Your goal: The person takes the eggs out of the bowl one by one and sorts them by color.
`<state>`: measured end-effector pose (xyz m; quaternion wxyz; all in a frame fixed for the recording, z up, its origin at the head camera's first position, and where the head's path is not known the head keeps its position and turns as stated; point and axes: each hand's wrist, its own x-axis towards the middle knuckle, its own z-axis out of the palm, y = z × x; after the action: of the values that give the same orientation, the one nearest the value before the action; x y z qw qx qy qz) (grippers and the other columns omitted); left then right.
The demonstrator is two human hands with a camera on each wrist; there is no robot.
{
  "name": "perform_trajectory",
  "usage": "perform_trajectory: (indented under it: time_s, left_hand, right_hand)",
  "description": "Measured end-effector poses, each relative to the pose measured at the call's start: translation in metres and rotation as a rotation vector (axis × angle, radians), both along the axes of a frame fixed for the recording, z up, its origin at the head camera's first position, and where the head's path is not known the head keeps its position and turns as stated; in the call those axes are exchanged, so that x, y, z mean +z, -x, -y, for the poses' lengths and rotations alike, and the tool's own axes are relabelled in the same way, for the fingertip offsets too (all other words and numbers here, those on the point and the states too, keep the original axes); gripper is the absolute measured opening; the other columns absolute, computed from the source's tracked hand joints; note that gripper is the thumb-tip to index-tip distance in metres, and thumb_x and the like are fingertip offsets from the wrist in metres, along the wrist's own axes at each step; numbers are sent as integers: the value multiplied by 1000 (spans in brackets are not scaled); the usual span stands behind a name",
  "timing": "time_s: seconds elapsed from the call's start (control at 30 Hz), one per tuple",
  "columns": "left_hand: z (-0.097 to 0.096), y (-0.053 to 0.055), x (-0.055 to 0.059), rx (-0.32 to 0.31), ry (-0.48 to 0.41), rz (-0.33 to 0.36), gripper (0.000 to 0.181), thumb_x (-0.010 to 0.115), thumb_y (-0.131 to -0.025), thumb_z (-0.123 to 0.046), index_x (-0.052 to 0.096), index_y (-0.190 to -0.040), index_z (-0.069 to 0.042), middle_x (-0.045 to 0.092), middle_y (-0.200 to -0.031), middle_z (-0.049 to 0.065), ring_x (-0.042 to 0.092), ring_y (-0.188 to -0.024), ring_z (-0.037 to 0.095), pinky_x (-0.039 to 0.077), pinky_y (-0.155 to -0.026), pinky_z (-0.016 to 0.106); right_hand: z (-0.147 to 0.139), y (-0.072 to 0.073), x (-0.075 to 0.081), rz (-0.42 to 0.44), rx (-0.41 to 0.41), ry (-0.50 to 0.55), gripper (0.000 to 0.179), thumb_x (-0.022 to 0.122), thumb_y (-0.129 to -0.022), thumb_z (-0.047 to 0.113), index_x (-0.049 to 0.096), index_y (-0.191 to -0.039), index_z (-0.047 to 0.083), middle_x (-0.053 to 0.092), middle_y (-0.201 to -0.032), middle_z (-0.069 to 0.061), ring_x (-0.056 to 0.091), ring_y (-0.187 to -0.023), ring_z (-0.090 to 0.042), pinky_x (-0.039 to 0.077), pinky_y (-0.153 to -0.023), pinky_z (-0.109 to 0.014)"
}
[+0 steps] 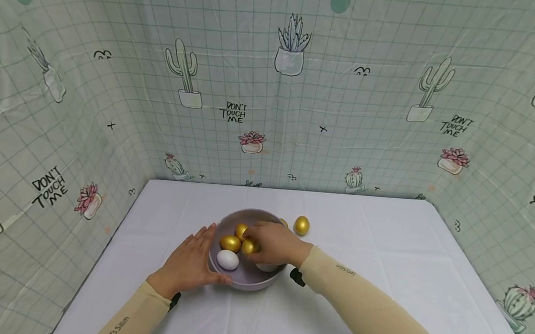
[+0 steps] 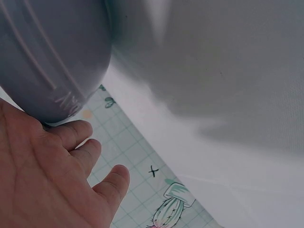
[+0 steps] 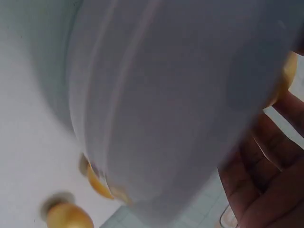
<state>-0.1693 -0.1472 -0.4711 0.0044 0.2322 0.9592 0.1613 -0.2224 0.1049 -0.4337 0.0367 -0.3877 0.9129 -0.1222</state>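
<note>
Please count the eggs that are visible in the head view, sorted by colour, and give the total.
Gold eggs: 5, namely three in the bowl at and, one half hidden behind its far rim, and one on the table.
White eggs: 2, one at and one partly under the right hand.
Total: 7 eggs.
</note>
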Motion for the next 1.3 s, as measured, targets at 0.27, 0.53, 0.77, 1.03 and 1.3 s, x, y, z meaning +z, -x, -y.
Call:
perform_trajectory:
  time_s: [0.27, 0.53, 0.77, 1.03, 1.3]
  left_hand:
    - [-1, 0, 1, 13, -2, 12, 134, 64, -69, -84, 19, -156, 7, 29, -157, 25, 26, -145, 41, 27, -112, 59]
    - [-1, 1, 2, 5, -9, -10, 132, 68, -70, -80, 21, -154, 9, 31, -155, 27, 29, -143, 42, 29, -110, 59]
    - [-1, 0, 1, 4, -14, -12, 131, 68, -70, -80, 21, -154, 9, 31, -155, 27, 30, -143, 42, 29, -110, 59]
    - [-1, 0, 1, 8, -16, 3, 132, 69, -70, -79, 20, -155, 9, 31, -156, 27, 29, -143, 42, 28, -111, 59]
    - [0, 0, 2, 10, -24, 13, 132, 69, -69, -79, 19, -155, 8, 30, -156, 27, 28, -144, 42, 28, -111, 59]
  right_hand:
    - [-26, 12, 21, 103, -71, 160, 45, 78, -84, 25, 67, -125, 9, 65, -115, 1, 61, -96, -16, 51, -83, -32]
    - [-63, 28, 35, 125, -169, 296, 45, 78, -85, 23, 66, -125, 8, 65, -119, 1, 63, -103, -16, 53, -82, -31]
    - [-100, 37, 36, 165, -281, 319, 49, 78, -82, 19, 65, -128, 5, 65, -119, -1, 64, -106, -22, 53, -89, -38]
    - [-139, 50, 8, 160, -390, 312, 48, 80, -81, 18, 65, -124, 2, 67, -115, -6, 66, -104, -28, 55, -86, -40]
    - [-155, 55, -14, 172, -423, 249, 45, 77, -83, 18, 65, -122, -1, 67, -116, -12, 65, -103, -31, 53, -88, -44]
